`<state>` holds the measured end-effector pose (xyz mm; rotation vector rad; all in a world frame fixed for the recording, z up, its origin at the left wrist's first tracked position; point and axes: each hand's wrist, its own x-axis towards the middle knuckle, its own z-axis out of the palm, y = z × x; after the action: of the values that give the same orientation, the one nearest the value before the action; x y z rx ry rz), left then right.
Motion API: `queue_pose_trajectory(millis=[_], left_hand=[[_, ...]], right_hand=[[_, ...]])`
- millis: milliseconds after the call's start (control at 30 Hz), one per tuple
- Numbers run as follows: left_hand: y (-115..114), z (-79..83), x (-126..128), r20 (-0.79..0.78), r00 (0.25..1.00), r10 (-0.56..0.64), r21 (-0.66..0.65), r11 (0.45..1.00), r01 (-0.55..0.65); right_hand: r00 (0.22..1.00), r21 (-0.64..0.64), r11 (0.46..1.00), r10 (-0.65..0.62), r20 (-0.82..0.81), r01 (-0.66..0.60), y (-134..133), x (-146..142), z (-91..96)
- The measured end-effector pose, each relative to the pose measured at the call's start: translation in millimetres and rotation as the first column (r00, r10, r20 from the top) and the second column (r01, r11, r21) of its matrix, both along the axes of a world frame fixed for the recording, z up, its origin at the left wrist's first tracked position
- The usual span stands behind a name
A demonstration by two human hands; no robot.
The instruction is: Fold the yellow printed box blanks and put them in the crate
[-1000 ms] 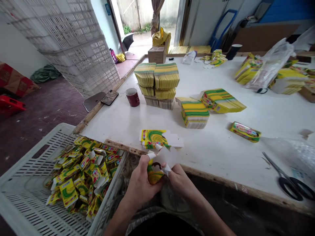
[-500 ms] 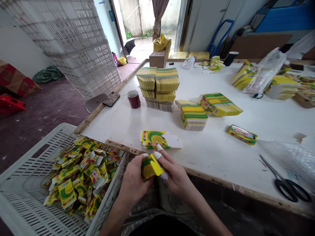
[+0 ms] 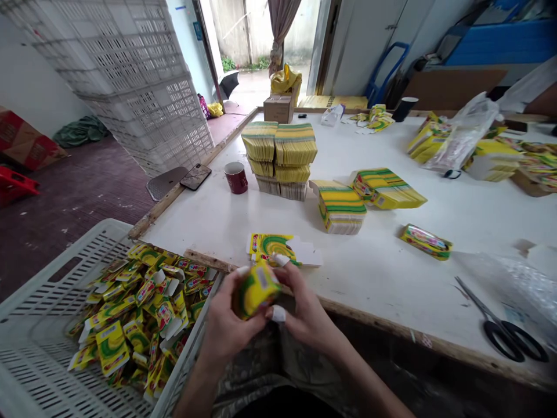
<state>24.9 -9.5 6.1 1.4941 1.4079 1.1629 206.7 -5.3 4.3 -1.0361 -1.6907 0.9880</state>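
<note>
A small yellow and green carton [image 3: 257, 290] is in my left hand [image 3: 224, 319], over the table's front edge. Fingers and thumb of that hand wrap round its left side, and the carton looks slightly blurred. My right hand [image 3: 307, 305] is at the carton's right end with thumb and fingers spread apart; whether a fingertip touches it I cannot tell. White coverings show on several fingertips. Just beyond the hands, flat unfolded cartons [image 3: 274, 247] lie on the table with white flaps to the right.
Left of me stands a white plastic crate [image 3: 47, 307] heaped with cartons. Bundled flat cartons [image 3: 296, 142], a dark red mug [image 3: 236, 177] and a phone [image 3: 195, 176] are farther back. Black-handled scissors [image 3: 505, 328] and a filled crayon-style pack [image 3: 426, 241] lie right.
The carton's raised end flap has been closed and the carton has turned in my left hand. My right hand's fingers have spread away from the end they were pressing.
</note>
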Motion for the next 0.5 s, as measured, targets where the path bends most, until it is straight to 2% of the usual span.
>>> queue_pose_trajectory(millis=[33,67,100,133,167,200,233,267,367,433,500], left_hand=[[2.2,-0.9,-2.3,0.241,0.965,0.107,0.004,0.994,-0.111],[4.8,-1.5,-5.2,0.472,0.852,0.229,-0.026,0.969,-0.247],[7.3,-1.8,-8.2,0.645,0.679,0.351,-0.105,0.921,-0.376],[9.6,-2.2,-11.0,0.742,0.500,0.447,-0.219,0.866,-0.450],[11.3,-3.0,-13.1,0.775,0.359,0.520,-0.338,0.821,-0.460],[12.1,-4.4,-14.1,0.771,0.278,0.572,-0.432,0.792,-0.430],[12.1,-6.4,-13.8,0.759,0.255,0.599,-0.486,0.782,-0.391],[11.3,-8.9,-12.1,0.753,0.266,0.602,-0.502,0.786,-0.361],[5.3,-16.3,0.9,0.767,0.354,0.536,-0.440,0.840,-0.318],[0.2,-17.1,13.9,0.787,0.423,0.450,-0.359,0.890,-0.281],[-4.8,-13.1,27.4,0.824,0.472,0.315,-0.236,0.947,-0.220]], right_hand=[[0.996,0.019,0.996,-0.090,0.011,0.090,4.1,-0.6,-4.5],[0.978,0.054,0.980,-0.197,0.066,0.194,9.8,0.4,-8.4],[0.940,0.100,0.954,-0.297,0.168,0.283,16.6,2.6,-11.7],[0.884,0.148,0.929,-0.369,0.288,0.339,23.9,5.6,-14.4],[0.825,0.180,0.917,-0.400,0.399,0.357,31.2,8.9,-16.5],[0.780,0.191,0.918,-0.397,0.483,0.349,37.7,12.0,-18.2],[0.754,0.187,0.925,-0.379,0.537,0.332,43.0,14.5,-19.4],[0.744,0.180,0.930,-0.364,0.560,0.320,46.7,16.3,-20.1],[0.755,0.179,0.918,-0.394,0.524,0.355,47.3,16.8,-18.2],[0.826,0.094,0.915,-0.397,0.401,0.393,39.0,13.2,-13.5],[0.945,-0.092,0.950,-0.280,0.171,0.298,24.9,6.0,-7.3]])
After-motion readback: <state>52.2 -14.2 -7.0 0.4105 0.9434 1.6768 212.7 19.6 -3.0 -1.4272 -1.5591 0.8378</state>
